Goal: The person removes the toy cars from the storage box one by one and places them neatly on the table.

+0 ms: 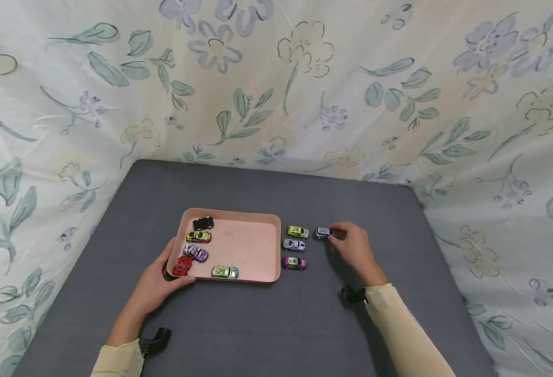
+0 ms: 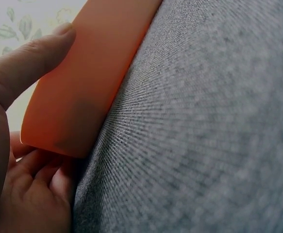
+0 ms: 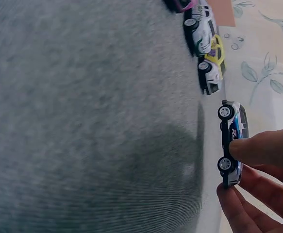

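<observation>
A pink tray (image 1: 257,230) lies on the grey table and holds several toy cars: black (image 1: 203,223), yellow-red (image 1: 198,236), purple-white (image 1: 195,252), red (image 1: 182,265) and green (image 1: 225,272). My left hand (image 1: 160,277) grips the tray's front left corner (image 2: 78,111), thumb on the rim. Right of the tray stand a yellow-green car (image 1: 297,232), a white car (image 1: 293,245) and a purple car (image 1: 294,263). My right hand (image 1: 351,246) pinches a small blue-and-white car (image 1: 323,232) (image 3: 232,141) that rests on the table, just right of the yellow-green one.
The grey table top (image 1: 267,324) is enclosed at the back and both sides by a floral white cloth (image 1: 276,89). The tray's right half (image 1: 252,248) carries no cars.
</observation>
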